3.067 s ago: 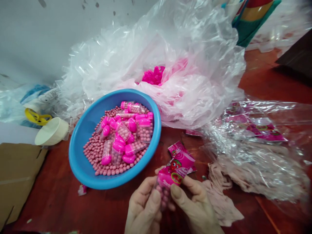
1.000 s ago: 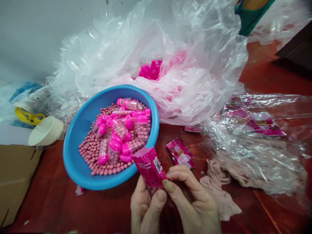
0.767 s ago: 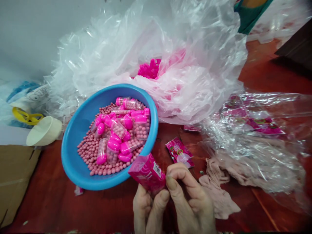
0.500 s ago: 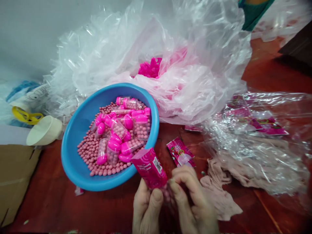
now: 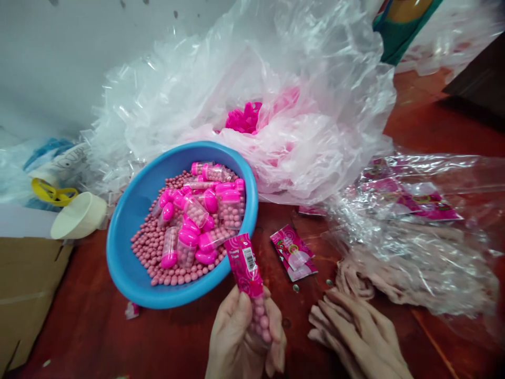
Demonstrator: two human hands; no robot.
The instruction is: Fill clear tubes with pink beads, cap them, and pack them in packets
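Low in the head view, my left hand [image 5: 236, 337] is closed round a clear tube of pink balls [image 5: 260, 321]. A pink printed wrapper [image 5: 245, 266] covers the tube's upper part and tilts toward the bowl. My right hand [image 5: 355, 331] lies apart from it, palm down, fingers stretched and holding nothing, beside the beige cloth [image 5: 353, 273]. A blue bowl [image 5: 130, 284] holds pink balls [image 5: 150, 252] and several filled tubes with bright pink caps [image 5: 187, 237]. Flat pink printed wrappers [image 5: 292, 251] lie on the red surface between the bowl and the cloth.
A large crumpled clear bag [image 5: 307, 152] with pink pieces [image 5: 243, 117] stands behind the bowl. At right, clear plastic [image 5: 430, 263] lies over more wrappers. A cream cup [image 5: 79, 216], yellow scissor handles [image 5: 53, 192] and cardboard [image 5: 31, 289] are at left.
My right hand has let go of the tube and moved right, its fingers now spread out. My left hand keeps the tube, and the wrapper now looks narrower. The whole view has shifted slightly.
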